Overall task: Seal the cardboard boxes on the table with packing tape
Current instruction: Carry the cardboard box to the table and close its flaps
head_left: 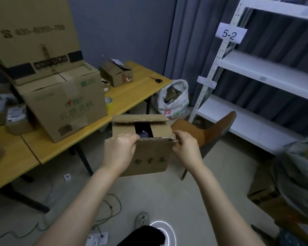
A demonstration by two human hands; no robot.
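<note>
On the left hand (120, 150) we lose the fingertips where they curl over the near flap of the small box (149, 157). The dark slot in its top tells us nothing of the contents. Mid-left, the tape roll (109, 102) sits half hidden behind the green-printed box (66, 107). Upper left, the big carton (30, 32) runs off the frame, print smeared. Lower right, a grey bundle (299, 174) is blur, cut by the edge.

Head-worn wide-angle camera looks forward and down, close over outstretched forearms.
</note>
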